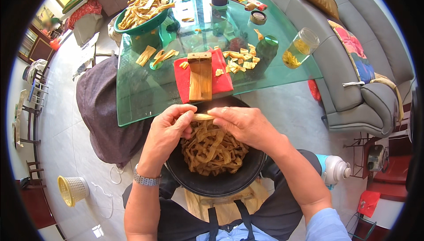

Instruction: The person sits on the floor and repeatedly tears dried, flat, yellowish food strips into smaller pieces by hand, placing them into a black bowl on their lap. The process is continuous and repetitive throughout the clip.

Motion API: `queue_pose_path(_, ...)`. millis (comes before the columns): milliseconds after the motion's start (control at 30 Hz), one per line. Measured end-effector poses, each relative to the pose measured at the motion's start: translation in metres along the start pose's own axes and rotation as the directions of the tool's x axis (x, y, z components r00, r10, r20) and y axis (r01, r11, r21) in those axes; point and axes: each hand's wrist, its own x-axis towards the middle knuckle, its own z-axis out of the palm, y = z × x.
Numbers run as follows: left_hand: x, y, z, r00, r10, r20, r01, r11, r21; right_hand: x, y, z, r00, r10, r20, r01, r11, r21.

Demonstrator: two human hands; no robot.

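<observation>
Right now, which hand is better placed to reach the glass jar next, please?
Probably the right hand: it is nearer the glass jar, though it and the left hand both hold the strip.

The left hand (173, 121) and right hand (248, 124) are pinching a pale strip (202, 117) above a basin (212, 189) by the near edge of the table (148, 97).

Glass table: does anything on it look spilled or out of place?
Yes: short pale strip pieces lie scattered right of the red cloth, loose on the glass table rather than in the teal basin; perhaps set aside deliberately.
</observation>
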Motion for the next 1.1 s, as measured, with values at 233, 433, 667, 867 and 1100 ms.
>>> queue_pose_path(233, 0.049, 0.008, -0.009, 0.97, 0.216, -0.107, -0.208, 0.974, 0.085, 0.036, 0.025, -0.006, 0.984, -0.086, -0.157, 0.034, 0.95, -0.309)
queue_pose_path(433, 0.079, -0.006, -0.006, 0.916, 0.378, -0.137, -0.281, 0.846, 0.452, 0.054, 0.054, 0.01, 0.989, 0.001, -0.145, -0.061, 0.91, -0.409)
queue_pose_path(667, 0.061, -0.017, -0.005, 0.948, 0.299, -0.108, -0.179, 0.784, 0.595, 0.04, 0.056, 0.006, 0.995, 0.078, -0.058, -0.095, 0.912, -0.398)
queue_pose_path(867, 0.037, -0.014, -0.003, 0.996, -0.073, 0.045, 0.072, 0.997, 0.024, 0.033, 0.018, -0.002, 0.975, -0.184, -0.125, 0.17, 0.979, -0.114)
queue_pose_path(1100, 0.011, -0.042, 0.031, 0.952, -0.033, 0.305, 0.226, 0.749, -0.623, 0.019, -0.042, 0.01, 0.895, -0.43, -0.12, 0.432, 0.902, -0.013)
